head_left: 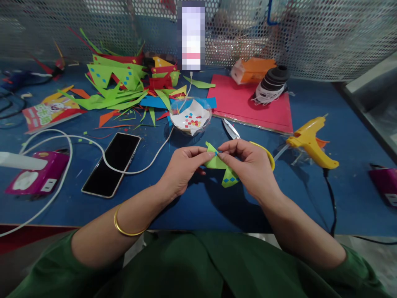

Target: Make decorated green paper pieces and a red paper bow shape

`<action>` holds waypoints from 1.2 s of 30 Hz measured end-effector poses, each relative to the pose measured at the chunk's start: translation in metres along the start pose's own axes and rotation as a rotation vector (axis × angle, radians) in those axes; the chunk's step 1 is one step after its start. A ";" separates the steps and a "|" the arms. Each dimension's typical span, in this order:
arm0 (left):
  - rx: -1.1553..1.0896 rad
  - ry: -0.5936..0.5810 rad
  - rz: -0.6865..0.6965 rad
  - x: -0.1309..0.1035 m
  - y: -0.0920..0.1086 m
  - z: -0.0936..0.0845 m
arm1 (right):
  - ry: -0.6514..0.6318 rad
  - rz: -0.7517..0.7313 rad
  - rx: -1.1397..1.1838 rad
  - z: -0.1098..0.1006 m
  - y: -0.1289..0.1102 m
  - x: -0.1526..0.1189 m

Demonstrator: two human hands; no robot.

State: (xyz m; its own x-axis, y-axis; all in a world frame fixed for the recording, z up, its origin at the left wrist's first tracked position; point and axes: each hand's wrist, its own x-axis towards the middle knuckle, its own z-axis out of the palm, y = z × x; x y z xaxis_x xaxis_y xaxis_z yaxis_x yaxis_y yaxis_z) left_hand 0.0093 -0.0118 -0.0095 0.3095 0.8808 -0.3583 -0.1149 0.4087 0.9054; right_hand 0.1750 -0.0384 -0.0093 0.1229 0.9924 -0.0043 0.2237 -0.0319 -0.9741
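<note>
Both hands meet over the front middle of the blue table, around a light green paper piece [229,176] with small blue diamonds on it. My left hand [186,167] pinches its left part between thumb and fingers. My right hand [249,163] grips the paper from the right, its thumb and fingertip close to the left thumb at a small blue diamond [216,153]. Just behind the hands is a clear bowl [173,120] lined with white paper, holding tiny red, blue and yellow squares. Scissors [231,128] with a yellow handle lie behind and partly under my right hand.
A black phone [113,163] and white cable [93,142] lie left, beside a purple socket block [39,174]. Green and red paper shapes [116,76] pile at the back left. A red sheet [248,111] and yellow glue gun [313,140] are right. An upright phone [191,39] stands behind.
</note>
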 end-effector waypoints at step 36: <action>0.083 0.054 0.063 0.000 0.001 0.003 | -0.009 0.107 0.167 0.001 -0.001 0.000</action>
State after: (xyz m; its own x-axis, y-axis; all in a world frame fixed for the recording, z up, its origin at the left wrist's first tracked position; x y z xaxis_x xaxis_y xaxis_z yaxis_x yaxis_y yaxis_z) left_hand 0.0123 -0.0120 -0.0081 0.2527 0.9168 -0.3094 -0.0538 0.3326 0.9415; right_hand 0.1739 -0.0379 -0.0081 0.1288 0.9854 -0.1113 0.0458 -0.1180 -0.9920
